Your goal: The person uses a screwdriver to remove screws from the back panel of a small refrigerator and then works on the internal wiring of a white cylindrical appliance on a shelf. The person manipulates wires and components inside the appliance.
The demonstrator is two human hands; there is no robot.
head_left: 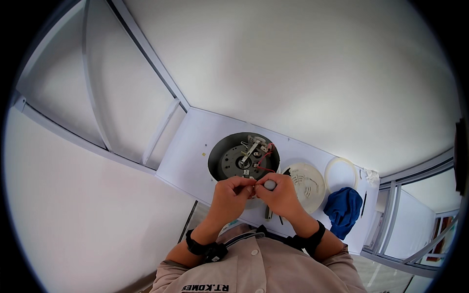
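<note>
Just in front of a round dark-grey appliance housing (222,158) with metal fittings and red wires, my left hand (234,194) pinches something small that I cannot make out. My right hand (278,198) is closed round a tool with a grey rounded handle end (269,185), its fingertips meeting those of my left hand. Behind and below my right hand, a dark tool (268,213) lies on the white table (185,151). A white round plastic cover (307,188) with moulded markings lies right of the housing.
A pale ring (341,160) and a bunched blue cloth (343,210) lie at the table's right, with a thin dark rod (364,202) and crumpled white material (372,177) beside them. A few small bits lie left of the housing. Walls and framed panels surround the table.
</note>
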